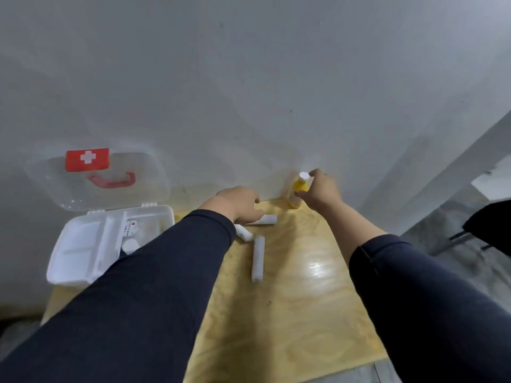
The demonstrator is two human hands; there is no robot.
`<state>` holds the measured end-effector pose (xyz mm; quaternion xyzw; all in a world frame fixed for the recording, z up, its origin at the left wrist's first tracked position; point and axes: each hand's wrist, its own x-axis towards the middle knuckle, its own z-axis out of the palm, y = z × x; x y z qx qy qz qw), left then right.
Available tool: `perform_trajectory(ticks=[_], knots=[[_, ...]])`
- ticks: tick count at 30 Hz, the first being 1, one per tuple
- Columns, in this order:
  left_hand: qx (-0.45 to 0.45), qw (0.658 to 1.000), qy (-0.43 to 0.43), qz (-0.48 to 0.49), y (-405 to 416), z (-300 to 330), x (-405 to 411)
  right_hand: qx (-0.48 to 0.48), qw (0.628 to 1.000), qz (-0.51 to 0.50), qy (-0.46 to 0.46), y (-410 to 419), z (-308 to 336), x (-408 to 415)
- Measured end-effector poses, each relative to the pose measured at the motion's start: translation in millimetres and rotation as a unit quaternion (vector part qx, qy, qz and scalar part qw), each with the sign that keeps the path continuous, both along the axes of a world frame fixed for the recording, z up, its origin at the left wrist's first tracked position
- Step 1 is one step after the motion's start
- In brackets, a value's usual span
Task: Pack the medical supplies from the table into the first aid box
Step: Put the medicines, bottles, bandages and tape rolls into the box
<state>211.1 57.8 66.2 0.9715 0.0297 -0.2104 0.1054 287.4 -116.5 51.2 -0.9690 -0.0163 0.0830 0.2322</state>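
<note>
The first aid box (83, 261) stands open at the left of the wooden table (298, 313), its clear lid (94, 183) with a red cross label leaning on the wall. Three white bandage rolls lie mid-table: one (258, 258) lengthwise, one (243, 233) partly under my left wrist, one (265, 219) by my left fingers. My left hand (237, 203) hovers over these rolls, fingers curled down; whether it grips one is hidden. A yellow bottle (297, 192) with a white cap stands against the wall. My right hand (320, 190) wraps around it.
The box holds a white inner tray (80, 244) and a few small white items beside it. The wall rises directly behind the table. To the right, the table edge drops to a grey floor with a dark chair (489, 225).
</note>
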Motion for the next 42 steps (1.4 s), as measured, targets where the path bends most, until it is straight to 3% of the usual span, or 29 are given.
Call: perform_trajectory(ticks=[8,21,33,42], knots=[[-0.003,0.999,0.028,0.035,-10.7,-33.7,25.6,0.150,0.987,-0.055,0.032,-2.3,-43.5,37.1],[-0.003,0.997,0.012,0.079,-12.2,-16.1,15.0,0.148,0.989,0.031,0.010,1.2,-27.3,29.2],[0.032,0.987,-0.049,0.152,72.6,37.3,-65.6,0.217,0.962,0.166,-0.019,120.3,41.2,-49.9],[0.018,0.968,-0.043,0.248,149.6,28.7,-142.1,0.219,0.950,0.224,-0.002,197.7,47.2,-118.4]])
